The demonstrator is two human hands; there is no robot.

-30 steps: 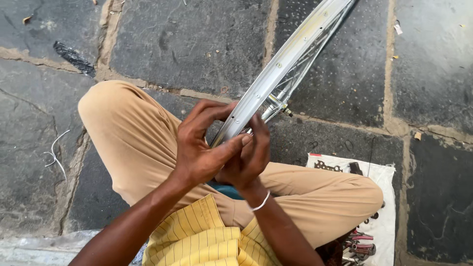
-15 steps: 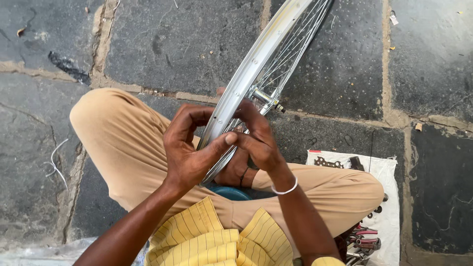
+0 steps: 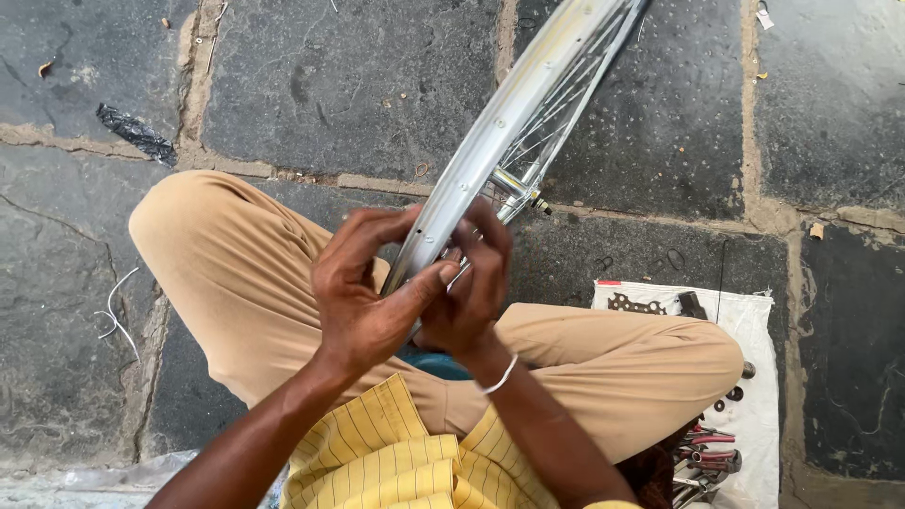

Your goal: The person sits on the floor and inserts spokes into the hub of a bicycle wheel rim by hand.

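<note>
A silver bicycle wheel rim (image 3: 514, 104) with thin spokes and a hub (image 3: 514, 186) stands on edge over my lap, running from my hands to the upper right. My left hand (image 3: 363, 292) wraps the rim's near end, thumb pressed across it. My right hand (image 3: 471, 292) grips the same end from the right side, fingers curled over the rim; a white band sits on its wrist. Whatever is between my fingers is hidden.
I sit cross-legged in tan trousers (image 3: 236, 273) on dark stone paving (image 3: 349, 75). A white cloth (image 3: 754, 377) at the right carries small metal parts and pliers (image 3: 707, 457). A bit of white wire (image 3: 115, 306) lies at the left.
The rim has shifted slightly to the right and my hands have regripped its near end, the right hand moving up over the rim.
</note>
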